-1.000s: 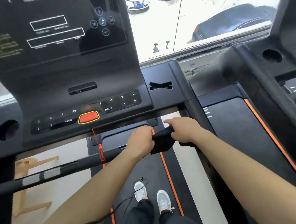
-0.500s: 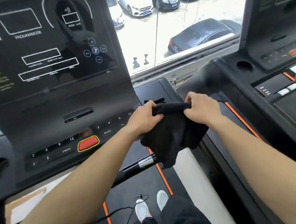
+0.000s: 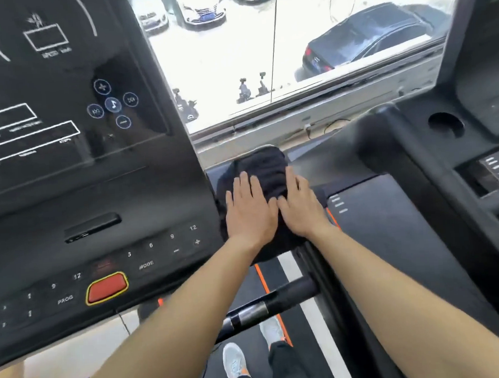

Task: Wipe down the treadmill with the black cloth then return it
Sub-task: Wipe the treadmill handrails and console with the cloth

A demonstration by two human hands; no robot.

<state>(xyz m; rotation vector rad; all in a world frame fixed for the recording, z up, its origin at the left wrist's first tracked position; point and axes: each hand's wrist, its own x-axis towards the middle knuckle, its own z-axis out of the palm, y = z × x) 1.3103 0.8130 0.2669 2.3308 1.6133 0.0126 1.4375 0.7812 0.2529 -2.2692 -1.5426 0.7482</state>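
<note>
The black cloth [image 3: 265, 164] lies bunched on the right ledge of the treadmill console [image 3: 68, 200], just right of the dark display panel. My left hand [image 3: 248, 210] rests flat on the cloth with its fingers stretched out. My right hand [image 3: 300, 206] lies flat beside it, on the cloth's right edge, thumb touching the left hand. Neither hand grips the fabric. The near part of the cloth hangs over the ledge's front edge, hidden partly by my wrists.
A red stop button [image 3: 106, 287] sits low on the console. A black handlebar [image 3: 267, 304] crosses under my arms above the belt, where my shoes [image 3: 234, 362] stand. A second treadmill [image 3: 390, 224] with a cup holder [image 3: 446, 124] is close on the right. A window [image 3: 263, 56] is ahead.
Both hands lifted the cloth up from the handlebar, carried it up and forward, laid it on the console's right ledge, and let go; the fingers now lie flat on it.
</note>
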